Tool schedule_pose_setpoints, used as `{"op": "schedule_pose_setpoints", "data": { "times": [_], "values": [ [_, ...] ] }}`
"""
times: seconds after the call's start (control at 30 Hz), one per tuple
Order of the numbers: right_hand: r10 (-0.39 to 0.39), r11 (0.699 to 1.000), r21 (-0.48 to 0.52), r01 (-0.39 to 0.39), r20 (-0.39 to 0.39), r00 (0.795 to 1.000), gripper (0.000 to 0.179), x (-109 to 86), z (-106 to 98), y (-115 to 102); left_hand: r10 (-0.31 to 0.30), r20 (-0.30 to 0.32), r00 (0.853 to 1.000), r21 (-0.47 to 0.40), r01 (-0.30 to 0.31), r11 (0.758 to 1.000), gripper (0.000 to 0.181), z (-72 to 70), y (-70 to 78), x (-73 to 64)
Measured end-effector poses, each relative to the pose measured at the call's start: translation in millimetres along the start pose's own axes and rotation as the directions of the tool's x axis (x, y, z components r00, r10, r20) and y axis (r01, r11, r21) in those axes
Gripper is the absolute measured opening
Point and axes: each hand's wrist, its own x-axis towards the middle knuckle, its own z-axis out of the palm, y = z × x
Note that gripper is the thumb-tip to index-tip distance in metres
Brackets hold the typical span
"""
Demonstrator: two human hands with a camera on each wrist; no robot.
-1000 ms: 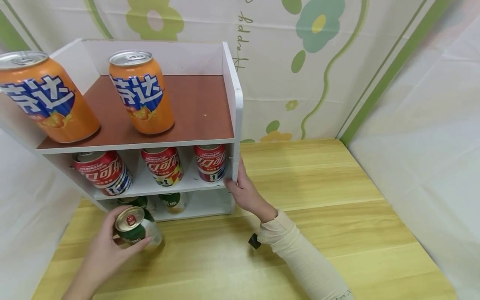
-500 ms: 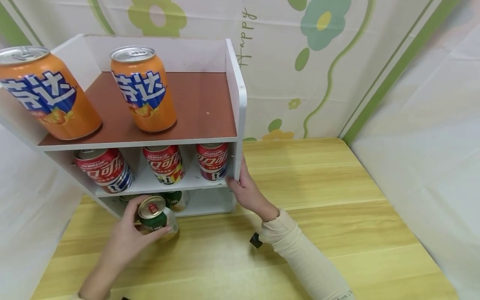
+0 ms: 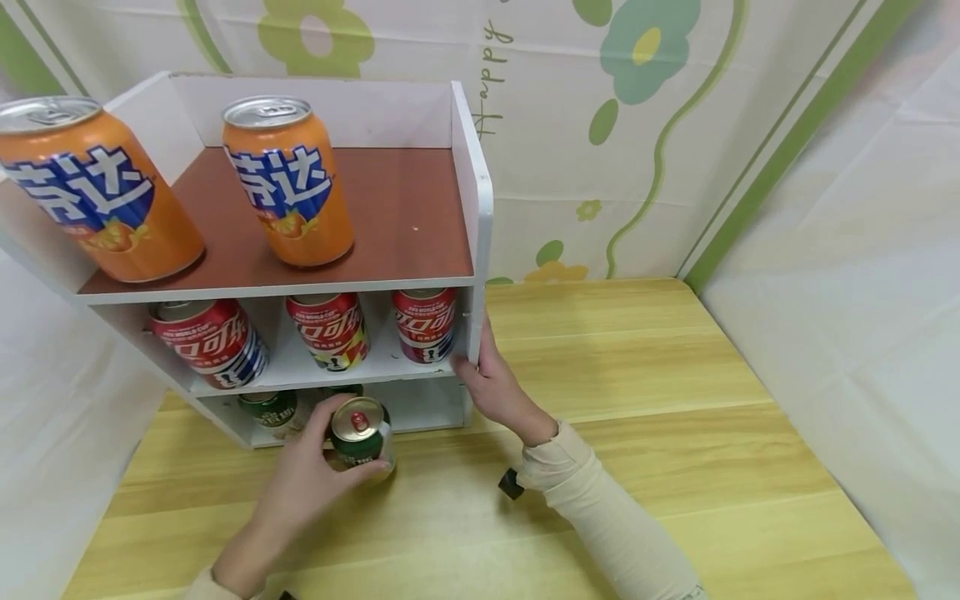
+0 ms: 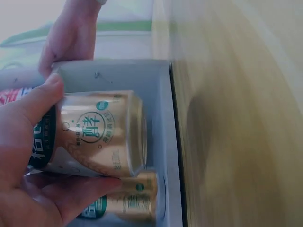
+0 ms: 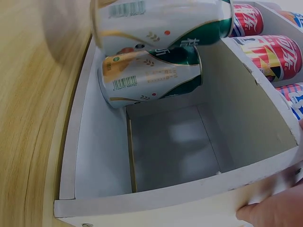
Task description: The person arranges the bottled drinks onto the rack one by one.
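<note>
My left hand (image 3: 311, 467) grips a green, white and gold drink can (image 3: 362, 442), fingers and thumb curled round its side. The can is upright over the table, just in front of the bottom shelf. In the left wrist view the held can (image 4: 102, 127) overlaps another gold can (image 4: 135, 198) of the same kind inside the shelf. Two such cans stand on the bottom shelf: a left can (image 3: 272, 412) and a middle one, mostly hidden. My right hand (image 3: 498, 392) holds the right side panel of the white shelf unit (image 3: 474, 183) near the middle shelf's edge.
Red cola cans (image 3: 330, 333) stand in a row of three on the middle shelf. Two orange soda cans (image 3: 292, 192) stand on the brown top board. The bottom compartment's right part (image 5: 175, 146) shows bare board. A small black object (image 3: 512, 483) is at the right cuff.
My left hand has carried the can rightward along the shelf front, past the left bottom can, which now shows again. My right hand stays on the side panel.
</note>
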Motion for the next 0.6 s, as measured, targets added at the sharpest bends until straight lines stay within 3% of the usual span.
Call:
{"op": "schedule_pose_setpoints", "data": {
  "times": [0.27,0.6],
  "values": [
    [0.003,1.000,-0.005,-0.003,-0.002,1.000,0.084,-0.1,-0.6,1.0,-0.022,0.025,0.999,0.000,0.022,1.000,0.099,21.3,7.6,11.1],
    [-0.014,1.000,-0.003,0.014,0.002,1.000,0.085,0.3,1.0,2.1,0.064,-0.004,0.998,-0.050,-0.064,0.997,0.090,46.6,12.0,19.2]
  ]
}}
